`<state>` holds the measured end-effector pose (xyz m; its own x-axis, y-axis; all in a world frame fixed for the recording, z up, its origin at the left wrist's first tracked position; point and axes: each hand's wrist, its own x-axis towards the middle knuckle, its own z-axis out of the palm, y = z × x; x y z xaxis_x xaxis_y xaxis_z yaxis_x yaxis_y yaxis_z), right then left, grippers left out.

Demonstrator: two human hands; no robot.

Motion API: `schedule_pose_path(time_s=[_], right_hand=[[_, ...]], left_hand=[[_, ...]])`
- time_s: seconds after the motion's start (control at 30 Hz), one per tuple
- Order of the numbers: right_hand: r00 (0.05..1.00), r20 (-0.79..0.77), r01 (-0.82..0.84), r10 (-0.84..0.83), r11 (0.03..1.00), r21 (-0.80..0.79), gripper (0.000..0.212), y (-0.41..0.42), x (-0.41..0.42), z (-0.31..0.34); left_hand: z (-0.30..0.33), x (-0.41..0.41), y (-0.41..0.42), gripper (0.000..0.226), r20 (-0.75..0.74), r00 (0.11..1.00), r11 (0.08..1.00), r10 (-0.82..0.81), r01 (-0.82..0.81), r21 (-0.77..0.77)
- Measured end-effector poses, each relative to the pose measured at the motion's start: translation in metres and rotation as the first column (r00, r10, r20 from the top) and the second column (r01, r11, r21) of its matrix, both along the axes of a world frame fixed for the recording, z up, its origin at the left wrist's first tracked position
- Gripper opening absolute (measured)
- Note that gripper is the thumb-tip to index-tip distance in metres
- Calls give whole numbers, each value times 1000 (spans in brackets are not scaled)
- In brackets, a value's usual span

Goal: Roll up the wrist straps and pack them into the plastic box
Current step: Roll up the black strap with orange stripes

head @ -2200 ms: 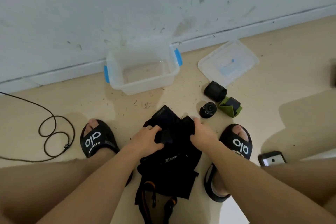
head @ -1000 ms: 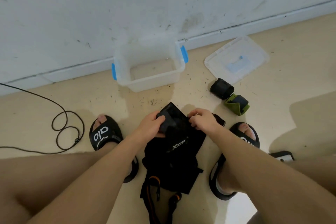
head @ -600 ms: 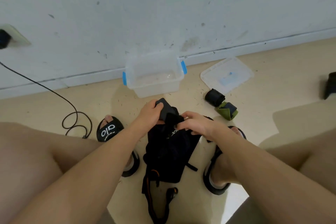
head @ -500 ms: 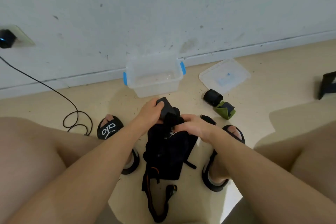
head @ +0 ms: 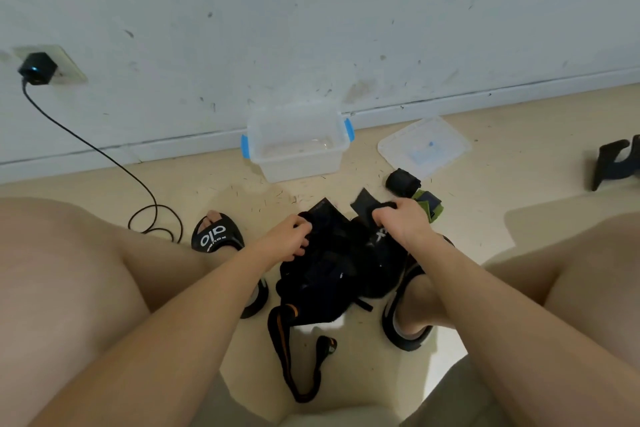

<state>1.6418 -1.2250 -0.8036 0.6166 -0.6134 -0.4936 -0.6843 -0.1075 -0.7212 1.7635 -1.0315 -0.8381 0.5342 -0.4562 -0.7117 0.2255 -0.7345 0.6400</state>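
Both hands are now pulling apart over the black pile, where half a second ago they were meeting at its far edge. Fingers of the left hand (head: 289,242) are curling round a flat black wrist strap (head: 323,215), while the right hand (head: 401,224) is gripping another black strap end (head: 363,202) just to the right. Beneath them, the pile of black straps (head: 332,274) is lying on the floor between two black sandals, an orange-edged strap (head: 287,340) trailing nearer. Farther off, the clear plastic box (head: 298,144) is sitting open against the wall, its lid (head: 424,146) lying to the right. One rolled black strap (head: 401,180) and a green one (head: 431,204) are resting near the lid.
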Motion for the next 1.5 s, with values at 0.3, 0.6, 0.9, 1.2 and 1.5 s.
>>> schedule_pose_path(time_s=[0.3,0.6,0.9,1.2,1.5], right_hand=[[942,-296,-158,155,987,15,8,-1,-21,-49],[954,-27,226,-298,658,718,26,-4,15,-51],[972,-87,208,-220,624,753,31,4,16,-82],[859,-374,-307,350,936,169,79,-3,-5,-151],[676,-475,-563,564,810,161,83,-7,-11,-163]], left_hand=[[-22,-5,0,63,107,950,950,-294,277,147],[-22,-17,-33,43,-351,928,982,-123,64,-176],[-25,-5,-33,29,-335,929,970,156,-207,-124],[-30,4,-8,38,-130,937,939,324,-335,-79],[-27,5,-1,44,-52,927,924,370,-373,-80]])
